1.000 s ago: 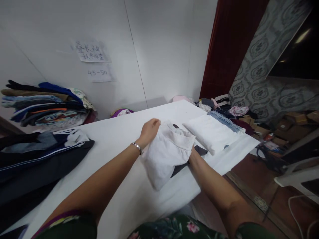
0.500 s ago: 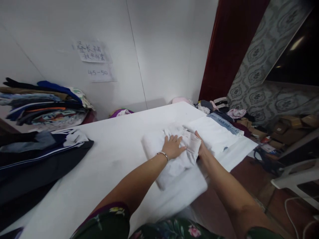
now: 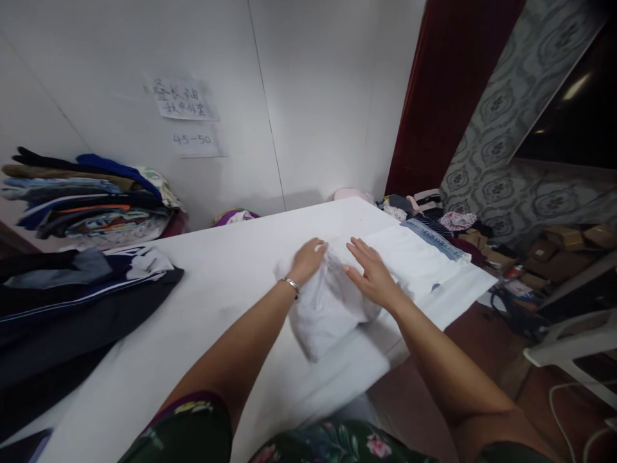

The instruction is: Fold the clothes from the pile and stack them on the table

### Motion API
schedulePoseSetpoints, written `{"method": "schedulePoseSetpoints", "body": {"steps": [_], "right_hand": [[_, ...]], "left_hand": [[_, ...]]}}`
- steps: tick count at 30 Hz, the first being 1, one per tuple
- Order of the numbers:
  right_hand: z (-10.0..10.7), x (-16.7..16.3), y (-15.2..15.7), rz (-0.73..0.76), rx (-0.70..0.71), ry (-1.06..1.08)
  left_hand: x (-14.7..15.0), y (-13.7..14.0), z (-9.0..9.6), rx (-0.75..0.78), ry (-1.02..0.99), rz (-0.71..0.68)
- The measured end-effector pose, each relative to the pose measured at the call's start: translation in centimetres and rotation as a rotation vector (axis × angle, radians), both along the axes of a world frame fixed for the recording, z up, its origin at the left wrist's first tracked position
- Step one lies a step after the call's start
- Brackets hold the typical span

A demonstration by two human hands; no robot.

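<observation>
A white garment, bunched and partly folded, lies near the front edge of the white table. At its upper left edge my left hand, with a bracelet at the wrist, is closed on the cloth. My right hand is over the garment's right side, fingers stretched out and thumb apart; I cannot tell whether it touches the fabric. Several folds in the cloth are blurred by motion.
Dark clothes lie on the table's left side, with a tall stack of folded clothes behind them. White cloth with a denim strip covers the right end. A white plastic stool and cardboard boxes stand at right.
My left hand has gone from lying flat on the garment to gripping its upper left edge. My right hand has let go of the right edge and moved up and left, open.
</observation>
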State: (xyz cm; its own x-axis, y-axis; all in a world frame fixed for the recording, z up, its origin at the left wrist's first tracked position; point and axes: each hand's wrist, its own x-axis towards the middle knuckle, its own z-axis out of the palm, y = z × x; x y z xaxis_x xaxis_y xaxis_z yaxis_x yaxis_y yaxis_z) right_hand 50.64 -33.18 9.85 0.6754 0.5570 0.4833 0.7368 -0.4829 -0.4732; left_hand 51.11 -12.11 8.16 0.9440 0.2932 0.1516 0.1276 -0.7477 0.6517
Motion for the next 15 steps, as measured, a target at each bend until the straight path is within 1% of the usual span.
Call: {"method": "schedulePoseSetpoints", "body": {"steps": [1, 3, 5, 6, 8, 11, 15], "right_hand": [[-1.1, 0.5, 0.3, -0.064, -0.11, 0.031], [-3.7, 2.1, 0.7, -0.184, -0.325, 0.168], [-5.9, 3.7, 0.8, -0.221, -0.441, 0.296], [-6.7, 4.4, 0.8, -0.217, -0.457, 0.335], [-7.3, 5.5, 0.4, -0.187, -0.425, 0.387], [-7.0, 6.5, -0.7, -0.181, -0.339, 0.493], [-6.5, 7.1, -2.5, -0.29, -0.316, 0.588]], "left_hand": [[-0.2, 1.6, 0.1, -0.013, 0.018, 0.063], [-0.9, 4.3, -0.4, -0.055, 0.081, 0.17], [-1.6, 6.3, -1.5, -0.121, 0.148, 0.255], [-1.9, 6.9, -2.2, -0.161, 0.175, 0.292], [-2.3, 7.7, -3.3, -0.248, 0.199, 0.36], [-2.8, 8.1, -4.3, -0.397, 0.161, 0.421], [-4.1, 7.6, -5.3, -0.652, 0.023, 0.454]]}}
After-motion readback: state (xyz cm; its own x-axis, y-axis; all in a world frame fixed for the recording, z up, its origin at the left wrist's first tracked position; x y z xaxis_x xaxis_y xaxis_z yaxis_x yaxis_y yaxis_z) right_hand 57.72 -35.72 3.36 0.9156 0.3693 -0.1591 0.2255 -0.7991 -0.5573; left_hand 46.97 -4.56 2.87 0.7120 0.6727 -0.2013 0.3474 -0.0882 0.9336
